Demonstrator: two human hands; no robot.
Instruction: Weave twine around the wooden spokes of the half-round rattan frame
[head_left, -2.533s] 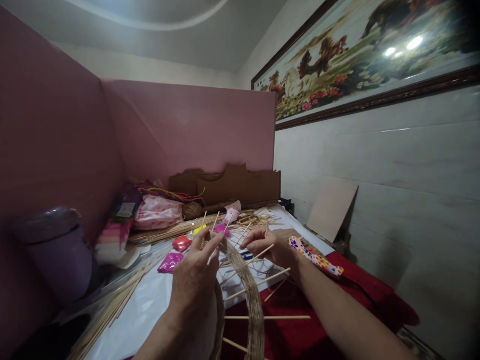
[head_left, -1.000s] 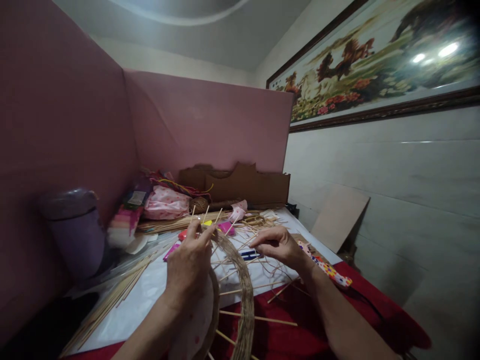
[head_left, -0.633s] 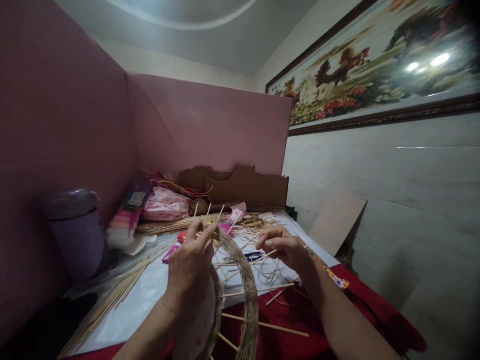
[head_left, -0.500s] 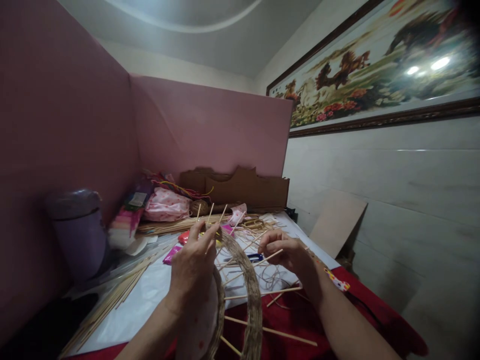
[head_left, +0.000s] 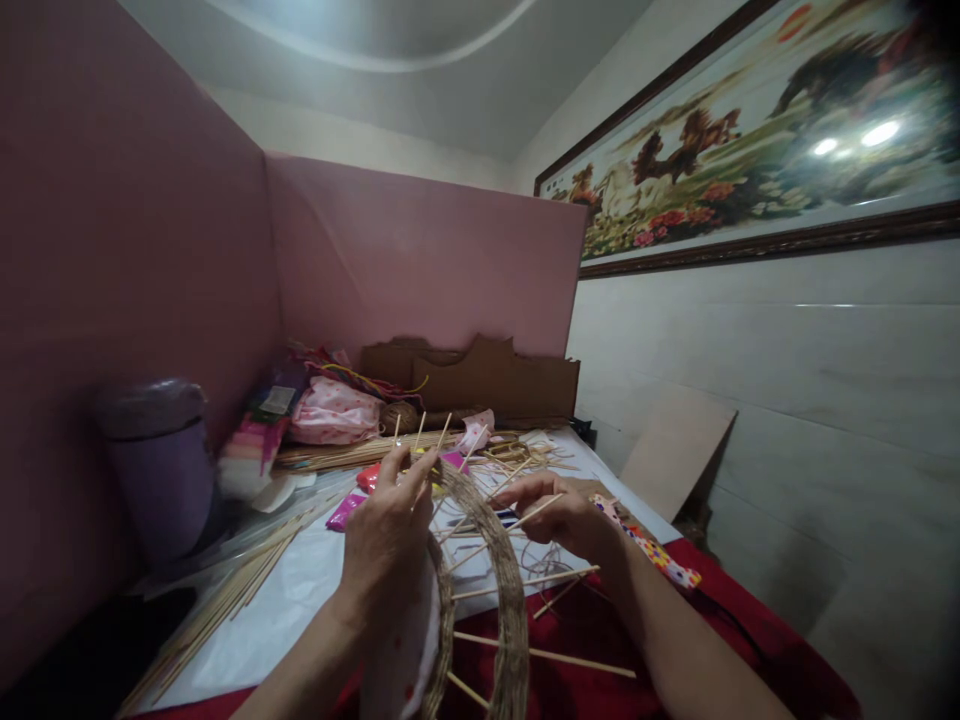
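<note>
A round woven piece (head_left: 504, 590) of tan cord stands on edge in front of me, with thin wooden sticks (head_left: 529, 578) poking out of it like spokes. My left hand (head_left: 386, 535) grips its upper left rim, fingers pressed around the weave near the top sticks. My right hand (head_left: 562, 515) is to the right of the rim, fingers curled in a pinch among the sticks and a thin loose cord (head_left: 551, 555). What the pinch holds is too small to make out.
A white sheet (head_left: 300, 590) over a red cloth (head_left: 600, 650) covers the table. Bundles of long sticks (head_left: 225, 600) lie left. A purple pot (head_left: 161, 465), pink bags (head_left: 334, 412), coloured packets (head_left: 345, 510) and cardboard (head_left: 480, 380) sit behind. Pink partitions and a tiled wall close in.
My right hand has shifted slightly down and flattened beside the rim, and the woven piece has tipped a little. My left hand keeps its grip on the rim.
</note>
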